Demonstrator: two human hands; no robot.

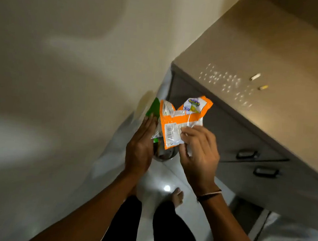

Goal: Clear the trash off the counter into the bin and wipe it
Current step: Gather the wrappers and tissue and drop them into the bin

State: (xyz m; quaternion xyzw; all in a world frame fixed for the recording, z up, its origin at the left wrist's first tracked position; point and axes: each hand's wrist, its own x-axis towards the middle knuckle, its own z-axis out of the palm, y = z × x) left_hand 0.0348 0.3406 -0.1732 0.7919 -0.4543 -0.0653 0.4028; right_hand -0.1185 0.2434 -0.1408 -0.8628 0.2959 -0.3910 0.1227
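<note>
My right hand (pixel 197 150) pinches a torn orange and clear snack wrapper (pixel 179 120) by its lower edge, held above the floor. My left hand (pixel 140 145) grips a green wrapper (pixel 153 108), fingers flat against it. Below both wrappers a round steel bin (pixel 164 156) stands on the floor, mostly hidden by the wrappers and hands. On the beige counter (pixel 273 53) at the right lie two small scraps of trash, one white (pixel 255 77) and one yellowish (pixel 263 87).
Grey drawers with dark handles (pixel 246 154) run under the counter at the right. A pale wall (pixel 64 56) stands close at the left. My legs and a bare foot (pixel 177 197) stand on the glossy white tile floor.
</note>
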